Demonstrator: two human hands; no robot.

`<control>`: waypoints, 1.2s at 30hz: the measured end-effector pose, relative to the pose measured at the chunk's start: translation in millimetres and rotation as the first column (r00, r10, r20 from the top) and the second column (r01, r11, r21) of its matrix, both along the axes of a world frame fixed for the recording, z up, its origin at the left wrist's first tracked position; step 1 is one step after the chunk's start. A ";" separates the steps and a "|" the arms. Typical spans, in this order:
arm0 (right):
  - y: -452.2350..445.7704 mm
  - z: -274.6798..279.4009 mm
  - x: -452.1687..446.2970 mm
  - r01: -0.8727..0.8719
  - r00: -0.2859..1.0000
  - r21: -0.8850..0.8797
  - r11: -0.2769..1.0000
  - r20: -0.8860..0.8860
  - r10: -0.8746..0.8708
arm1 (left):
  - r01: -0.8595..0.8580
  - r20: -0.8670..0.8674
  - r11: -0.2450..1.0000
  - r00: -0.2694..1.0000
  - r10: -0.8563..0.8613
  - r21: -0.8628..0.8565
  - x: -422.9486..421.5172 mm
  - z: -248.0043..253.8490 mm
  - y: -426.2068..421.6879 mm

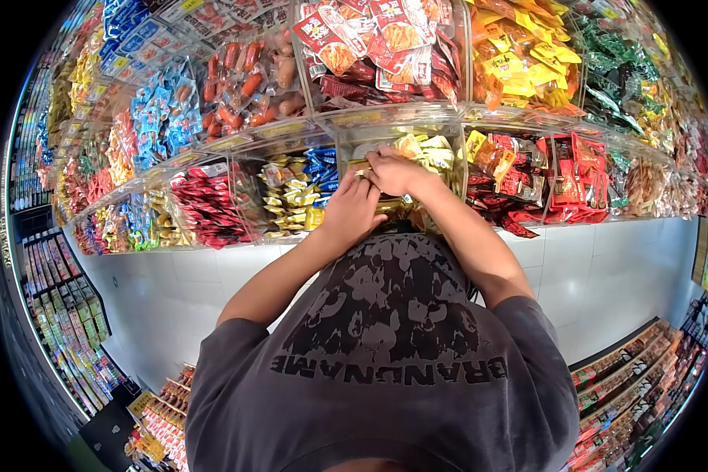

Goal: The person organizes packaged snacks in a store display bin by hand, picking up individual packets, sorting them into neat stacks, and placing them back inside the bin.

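Both of my hands meet over a clear bin of gold and yellow packets [434, 151] in the lower row. My left hand [354, 206] comes in from the left, its fingers bent at a small gold item that is mostly hidden. Touching the same spot from the right, my right hand [397, 171] has its fingers curled together; what they hold is too small to name. Blue packets [321, 168] and gold-white packets [289, 193] lie in the bin just left of my left hand.
Red packets fill bins on the left [208, 204] and right [580, 177]. Clear dividers and a raised bin edge [385, 115] run behind my hands. Above are sausages [248, 82], red-white packets [401, 35] and yellow packets [523, 59]. White floor tiles [598, 275] show below.
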State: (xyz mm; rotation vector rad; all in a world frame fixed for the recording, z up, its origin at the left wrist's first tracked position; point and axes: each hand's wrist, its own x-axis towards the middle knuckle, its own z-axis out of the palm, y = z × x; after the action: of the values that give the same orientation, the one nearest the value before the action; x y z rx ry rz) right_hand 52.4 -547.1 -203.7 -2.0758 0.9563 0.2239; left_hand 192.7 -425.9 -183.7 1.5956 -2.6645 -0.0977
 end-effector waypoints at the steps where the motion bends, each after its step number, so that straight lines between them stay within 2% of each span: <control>1: 2.5 4.9 0.6 -0.018 1.000 -0.128 0.992 -0.019 0.016 | -0.033 0.036 0.998 0.999 0.031 0.050 0.1 14.6 0.1; 3: -3.3 1.8 0.5 -0.068 0.996 -0.092 0.993 -0.059 0.063 | -0.072 0.070 0.992 0.995 0.065 0.103 2.6 20.4 2.5; 5: -9.4 -19.2 -1.0 -0.131 0.991 -0.136 0.982 -0.018 0.130 | -0.011 0.089 1.000 0.996 0.010 0.008 6.1 16.1 3.7; 6: -12.7 -20.1 -1.4 -0.144 0.990 -0.101 0.984 -0.014 0.143 | -0.010 0.088 1.000 0.996 0.010 0.009 5.1 16.1 4.8; 8: -11.3 -22.0 -6.6 -0.129 0.992 -0.141 0.982 -0.019 0.128 | -0.027 -0.037 1.000 0.999 0.027 -0.010 1.7 16.8 5.0; 9: -10.1 -26.5 -7.2 -0.117 0.993 -0.176 0.977 -0.021 0.115 | -0.030 -0.037 0.999 0.999 0.029 -0.012 0.6 17.4 2.8; 10: -12.5 -33.7 -4.4 -0.121 0.993 -0.178 0.976 -0.020 0.120 | 0.064 -0.062 0.995 0.996 -0.060 0.074 -1.4 18.3 -1.0; 12: -19.7 -45.6 3.8 0.002 0.997 -0.099 0.995 -0.079 -0.010 | 0.224 -0.150 0.952 0.969 -0.195 0.208 -8.9 19.5 -6.3; 13: -21.8 -42.6 7.5 -0.007 0.997 -0.101 0.995 -0.076 0.000 | 0.214 -0.147 0.955 0.971 -0.186 0.206 -13.1 12.6 -8.0; 15: -26.4 -36.3 15.1 0.188 0.979 0.161 0.969 -0.114 -0.171 | 0.327 -0.232 0.944 0.923 -0.308 0.048 -20.5 -2.4 -10.4; 16: -25.9 -32.8 16.7 0.092 0.986 0.065 0.994 -0.144 -0.082 | 0.319 -0.230 0.945 0.927 -0.297 0.067 -23.6 -5.1 -11.4; 20: -19.9 -20.3 13.7 -0.064 0.988 -0.005 0.998 -0.144 0.063 | 0.321 -0.170 0.937 0.940 -0.296 0.138 -24.5 -16.6 -13.2; 22: -20.5 0.4 9.0 -0.032 0.994 0.026 0.999 -0.108 0.035 | 0.385 -0.091 0.917 0.922 -0.377 0.106 -18.5 -22.8 -11.0; 24: -20.3 0.5 3.4 -0.003 0.997 0.064 0.998 -0.072 0.008 | 0.354 -0.121 0.934 0.931 -0.345 0.058 -13.6 -18.5 -8.1; 25: -20.2 -4.2 -1.6 0.002 1.000 0.024 1.000 -0.004 -0.002 | 0.330 -0.148 0.944 0.934 -0.325 0.010 -12.1 -15.7 -6.5; 26: -19.7 -8.7 -5.3 0.012 0.998 -0.015 1.000 0.063 -0.011 | 0.310 -0.160 0.950 0.940 -0.301 0.035 -11.5 -15.8 -5.7; 29: -9.0 3.8 -11.5 0.027 0.998 -0.094 0.995 0.062 -0.021 | 0.269 -0.152 0.962 0.950 -0.272 -0.035 -9.6 -15.1 -0.3; 30: -5.3 6.8 -12.2 0.026 0.998 -0.118 0.993 0.066 -0.019 | 0.280 -0.138 0.960 0.952 -0.275 0.016 -7.9 -12.1 0.6; 34: -0.6 -0.7 -14.7 0.009 1.000 -0.093 0.996 0.014 -0.008 | 0.223 -0.064 0.974 0.972 -0.225 -0.036 -6.5 -11.1 5.7; 36: 0.3 -6.6 -19.1 0.040 0.996 -0.073 0.997 0.078 -0.034 | 0.169 -0.052 0.984 0.984 -0.173 -0.061 -8.5 -14.4 9.8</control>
State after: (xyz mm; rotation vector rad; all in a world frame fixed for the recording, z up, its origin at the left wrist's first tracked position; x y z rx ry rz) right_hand 33.2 -546.9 -210.3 -2.1166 0.9692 0.0898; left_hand 184.1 -416.1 -198.1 1.3254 -2.7291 -0.0700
